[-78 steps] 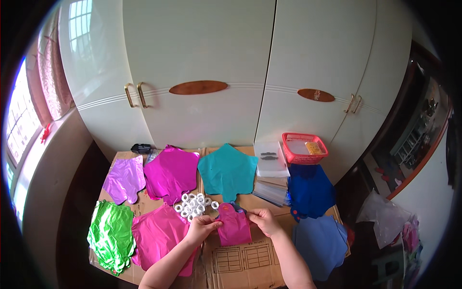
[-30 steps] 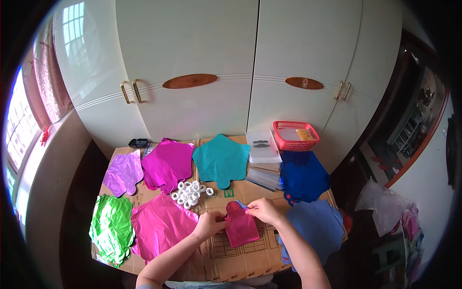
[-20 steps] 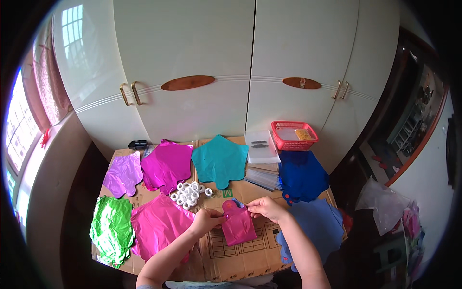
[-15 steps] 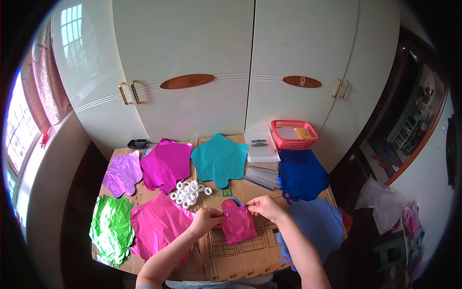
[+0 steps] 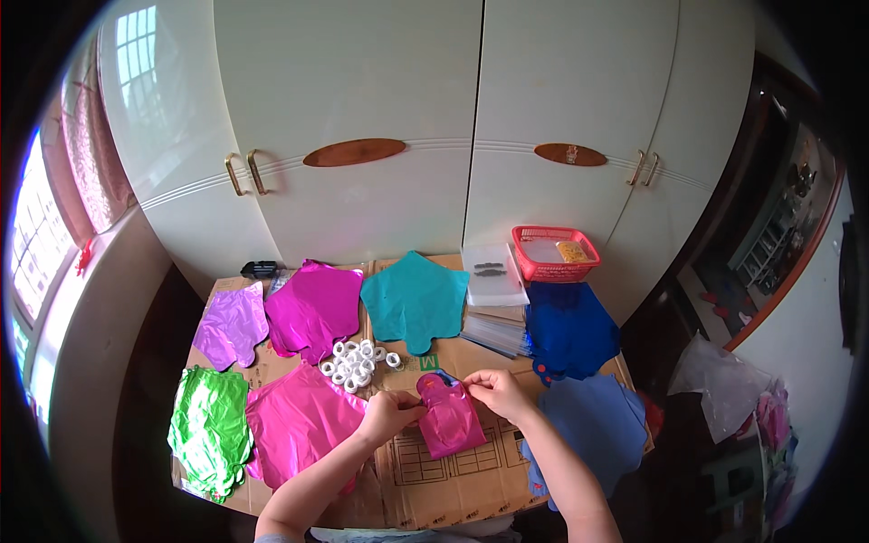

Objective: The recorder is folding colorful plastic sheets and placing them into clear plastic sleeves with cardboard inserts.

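Observation:
A folded pink foil balloon [image 5: 453,428] lies at the front middle of the cardboard, a bit of blue foil showing at its top edge. My left hand [image 5: 391,417] pinches its left side between thumb and fingers. At the upper right corner, by the blue foil, my right hand [image 5: 500,395] closes its fingertips on it. Just beyond my left hand sits a heap of small white rolls [image 5: 353,365]. A flat pink foil balloon [image 5: 303,421] lies under and beside my left forearm, and a pale blue stack of balloons [image 5: 593,425] lies by my right forearm.
Along the back lie lilac [image 5: 231,326], magenta [image 5: 314,308], teal [image 5: 415,299] and dark blue [image 5: 572,330] foil balloons. Green ones [image 5: 210,430] are at the left edge. Clear plastic sleeves [image 5: 495,282] stand beside a red basket [image 5: 554,270]. White cupboards [image 5: 362,208] rise behind.
Both hands keep their pinch on the folded pink balloon. Its top part looks slightly shifted and creased differently; the whole picture has moved a little.

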Demonstrator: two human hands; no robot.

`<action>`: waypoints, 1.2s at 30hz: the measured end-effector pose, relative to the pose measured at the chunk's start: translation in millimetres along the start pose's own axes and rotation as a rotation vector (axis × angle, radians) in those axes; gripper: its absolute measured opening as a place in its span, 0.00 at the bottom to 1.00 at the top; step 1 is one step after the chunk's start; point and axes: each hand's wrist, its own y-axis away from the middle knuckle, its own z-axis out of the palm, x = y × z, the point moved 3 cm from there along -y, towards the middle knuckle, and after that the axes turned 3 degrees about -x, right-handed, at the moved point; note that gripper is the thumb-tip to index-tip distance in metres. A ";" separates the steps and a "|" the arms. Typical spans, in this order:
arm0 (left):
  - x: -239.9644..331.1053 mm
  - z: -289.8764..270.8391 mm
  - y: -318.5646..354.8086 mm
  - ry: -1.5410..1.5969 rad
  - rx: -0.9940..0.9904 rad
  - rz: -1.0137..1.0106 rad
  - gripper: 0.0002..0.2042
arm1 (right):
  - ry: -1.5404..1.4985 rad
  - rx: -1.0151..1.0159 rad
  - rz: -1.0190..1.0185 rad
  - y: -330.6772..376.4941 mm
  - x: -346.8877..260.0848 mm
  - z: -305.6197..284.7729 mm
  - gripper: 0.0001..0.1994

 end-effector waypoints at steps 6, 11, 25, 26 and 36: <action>3.8 2.6 -1.6 -0.044 -0.017 0.000 0.08 | 0.197 0.080 0.071 3.3 -2.8 0.8 0.10; 4.5 3.1 -4.5 -0.257 0.027 0.095 0.09 | 0.156 0.086 0.099 -5.1 11.8 -2.6 0.12; 7.0 4.9 0.2 -0.571 0.092 0.443 0.09 | 0.750 0.056 -0.324 -9.3 3.1 5.7 0.07; 8.1 5.9 2.5 -0.572 0.098 0.454 0.08 | 0.795 0.105 -0.436 -8.6 5.6 7.6 0.06; 13.7 27.2 29.4 -1.199 0.012 0.831 0.13 | 0.868 0.130 -0.645 -5.8 13.3 15.8 0.08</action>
